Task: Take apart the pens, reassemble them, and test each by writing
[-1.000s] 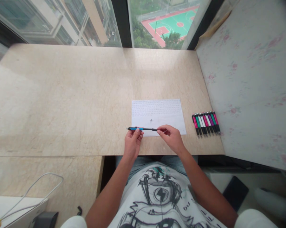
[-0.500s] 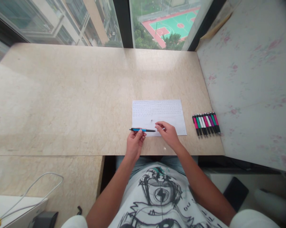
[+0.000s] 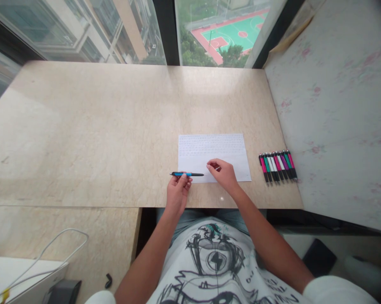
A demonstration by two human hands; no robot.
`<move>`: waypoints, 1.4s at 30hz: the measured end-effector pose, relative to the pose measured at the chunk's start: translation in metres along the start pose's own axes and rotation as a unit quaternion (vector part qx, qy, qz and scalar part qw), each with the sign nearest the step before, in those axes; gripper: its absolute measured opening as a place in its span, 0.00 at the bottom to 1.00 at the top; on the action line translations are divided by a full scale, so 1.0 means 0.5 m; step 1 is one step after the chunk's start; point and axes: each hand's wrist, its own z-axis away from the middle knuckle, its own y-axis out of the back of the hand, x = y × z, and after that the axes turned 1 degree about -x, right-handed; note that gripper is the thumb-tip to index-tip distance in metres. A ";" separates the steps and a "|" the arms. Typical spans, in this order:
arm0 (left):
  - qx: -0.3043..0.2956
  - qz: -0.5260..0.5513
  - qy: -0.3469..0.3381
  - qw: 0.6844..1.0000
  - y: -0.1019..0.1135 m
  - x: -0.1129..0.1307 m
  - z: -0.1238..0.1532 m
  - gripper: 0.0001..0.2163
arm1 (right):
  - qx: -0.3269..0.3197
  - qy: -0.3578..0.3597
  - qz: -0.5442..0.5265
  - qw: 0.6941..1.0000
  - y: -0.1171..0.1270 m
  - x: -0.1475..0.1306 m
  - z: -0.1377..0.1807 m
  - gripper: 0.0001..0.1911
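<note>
My left hand point(image 3: 177, 193) pinches a blue and black pen point(image 3: 186, 174) near its blue end and holds it level just above the near left corner of a white sheet of paper point(image 3: 213, 150) covered in faint handwriting. My right hand point(image 3: 224, 174) rests on the sheet's near edge, a short way right of the pen's dark tip. Its fingers are curled into a pinch over the paper; whatever small thing they hold is hidden. A tiny pale bit point(image 3: 221, 197) lies on the table just below that hand.
Several pens with pink, green, white and purple barrels point(image 3: 277, 164) lie side by side at the right, close to a marbled wall point(image 3: 336, 118). The beige stone table point(image 3: 98, 126) runs to a window at the back. A white cable point(image 3: 51, 253) lies on a lower surface.
My right hand has let go of the pen's dark end and moved onto the paper. The left hand still holds the pen, now slightly further left.
</note>
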 end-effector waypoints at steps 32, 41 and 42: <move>-0.040 -0.038 0.023 0.998 -0.030 -0.032 0.008 0.12 | 0.029 -0.030 -0.069 0.997 0.033 -0.012 0.097 0.11; -0.076 -0.072 0.022 0.994 -0.036 -0.042 0.022 0.11 | 0.066 -0.069 -0.073 0.993 0.032 -0.007 0.095 0.14; -0.078 -0.074 0.021 0.994 -0.036 -0.044 0.022 0.11 | 0.061 -0.080 -0.091 0.991 0.032 -0.008 0.095 0.15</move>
